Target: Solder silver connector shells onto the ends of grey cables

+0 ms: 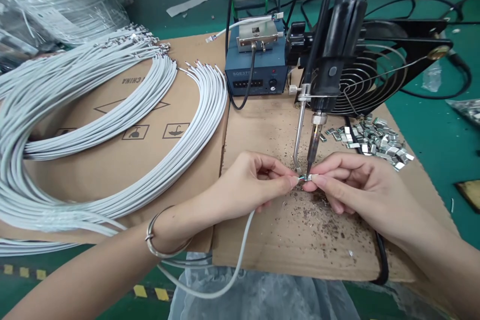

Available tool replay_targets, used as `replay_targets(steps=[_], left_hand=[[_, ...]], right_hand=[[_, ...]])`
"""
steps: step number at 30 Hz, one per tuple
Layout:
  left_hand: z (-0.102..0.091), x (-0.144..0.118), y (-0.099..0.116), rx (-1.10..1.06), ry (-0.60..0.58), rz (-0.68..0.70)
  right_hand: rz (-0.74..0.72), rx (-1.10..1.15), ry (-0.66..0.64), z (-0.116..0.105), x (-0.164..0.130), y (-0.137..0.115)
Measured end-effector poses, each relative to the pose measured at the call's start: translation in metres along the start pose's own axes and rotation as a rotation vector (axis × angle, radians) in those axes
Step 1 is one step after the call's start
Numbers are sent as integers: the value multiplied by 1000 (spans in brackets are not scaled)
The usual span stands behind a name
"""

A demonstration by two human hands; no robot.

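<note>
Pinching the white cable (245,232) in our left hand (247,182) and its metal connector (313,177) in our right hand (350,185), we should steady the joint beneath the soldering iron tip (310,166)

The cardboard (285,125) is brown, matt and rough, with dark crumbs on it. At ten o'clock lie smooth white plastic cables (93,85). At two o'clock sit shiny metal clips (375,141) and a black metal fan grille (369,82). The bangle (159,245) is glossy silver metal.
</note>
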State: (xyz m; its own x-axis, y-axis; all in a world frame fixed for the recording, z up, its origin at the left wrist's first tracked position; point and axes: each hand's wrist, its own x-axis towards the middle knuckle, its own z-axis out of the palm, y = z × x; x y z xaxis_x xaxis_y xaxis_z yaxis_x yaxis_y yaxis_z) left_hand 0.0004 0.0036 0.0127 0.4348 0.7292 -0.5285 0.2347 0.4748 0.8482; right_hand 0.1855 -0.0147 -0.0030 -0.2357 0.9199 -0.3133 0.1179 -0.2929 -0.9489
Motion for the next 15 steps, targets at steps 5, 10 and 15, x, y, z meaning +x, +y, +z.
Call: replay_targets(steps=[5,10,15], left_hand=[[-1,-1,0,2,-19,1],[-1,-1,-1,-23,-29,-6],[-1,1,-2,-23,-20,-3]], right_hand=[[3,31,-11,-1,0,2],[4,43,-27,-2,0,3],[5,54,-5,-1,1,3]])
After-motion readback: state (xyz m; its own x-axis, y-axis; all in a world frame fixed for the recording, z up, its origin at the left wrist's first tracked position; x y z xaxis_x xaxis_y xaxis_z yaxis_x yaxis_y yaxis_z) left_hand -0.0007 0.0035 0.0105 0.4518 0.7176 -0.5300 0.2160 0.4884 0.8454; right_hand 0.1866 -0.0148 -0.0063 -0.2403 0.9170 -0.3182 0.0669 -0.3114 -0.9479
